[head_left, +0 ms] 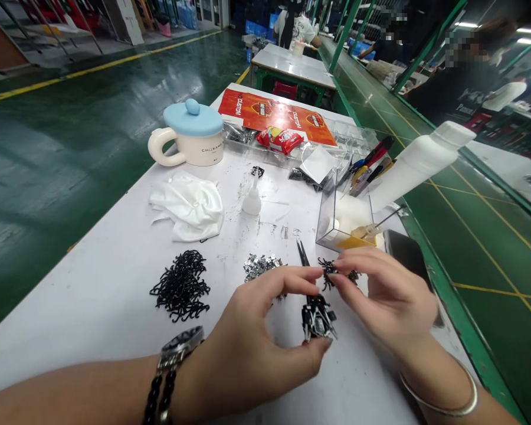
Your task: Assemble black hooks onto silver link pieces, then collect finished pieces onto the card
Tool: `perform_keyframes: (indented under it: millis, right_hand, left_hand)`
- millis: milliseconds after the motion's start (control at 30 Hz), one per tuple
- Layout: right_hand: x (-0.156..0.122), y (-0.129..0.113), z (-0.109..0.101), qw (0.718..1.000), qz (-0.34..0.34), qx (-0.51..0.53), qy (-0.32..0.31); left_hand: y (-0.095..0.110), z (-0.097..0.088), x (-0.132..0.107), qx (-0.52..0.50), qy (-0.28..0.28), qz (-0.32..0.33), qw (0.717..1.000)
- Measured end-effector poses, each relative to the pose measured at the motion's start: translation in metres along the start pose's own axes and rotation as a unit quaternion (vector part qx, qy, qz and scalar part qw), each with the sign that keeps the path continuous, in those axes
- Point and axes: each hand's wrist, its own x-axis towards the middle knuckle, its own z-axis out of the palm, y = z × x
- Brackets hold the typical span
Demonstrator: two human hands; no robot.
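Assembly (319, 321) of black and silver parts, right of lower centre, is held in the left hand (250, 342); an uneven grip could let it slip. Beside it, the right hand (392, 295) makes a narrow pinch; I cannot tell whether it is empty. Beyond, left of centre, a stray nudge could scatter the black hooks (181, 286) among the silver pieces (263, 265).

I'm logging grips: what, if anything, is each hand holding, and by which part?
The left hand holds a black-and-silver piece by its near and far ends. Whether the right hand holds anything cannot be told.
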Motion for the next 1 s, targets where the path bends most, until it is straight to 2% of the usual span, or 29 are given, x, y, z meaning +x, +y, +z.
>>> perform_keyframes:
  millis: [100,200,333,433,600,833,900,1000]
  right_hand:
    - [-0.002,-0.003,-0.001,0.981,0.115,0.155,0.020]
    - [-0.004,-0.007,0.002,0.941,0.202,0.269,-0.038]
    - [-0.006,-0.009,0.009,0.909,0.267,0.308,-0.089]
    - [-0.006,-0.008,0.013,0.893,0.285,0.332,-0.109]
    - [-0.007,-0.004,0.015,0.890,0.298,0.325,-0.111]
    - [-0.009,-0.002,0.018,0.874,0.324,0.346,-0.112]
    - [-0.010,-0.003,0.019,0.885,0.320,0.323,-0.102]
    - [-0.011,-0.005,0.020,0.921,0.284,0.260,-0.063]
  left_hand:
    - [-0.001,0.001,0.000,0.101,0.055,0.005,0.993]
    - [0.000,0.002,0.003,0.138,0.061,-0.006,0.989]
    - [0.003,0.003,0.004,0.142,0.068,-0.001,0.988]
    - [0.003,0.002,0.004,0.137,0.070,-0.001,0.988]
    - [0.002,0.001,0.003,0.126,0.068,-0.005,0.990]
    - [0.001,0.002,0.004,0.118,0.082,0.008,0.990]
    - [0.000,0.002,0.004,0.112,0.083,0.003,0.990]
    - [-0.001,0.002,0.004,0.105,0.081,-0.007,0.991]
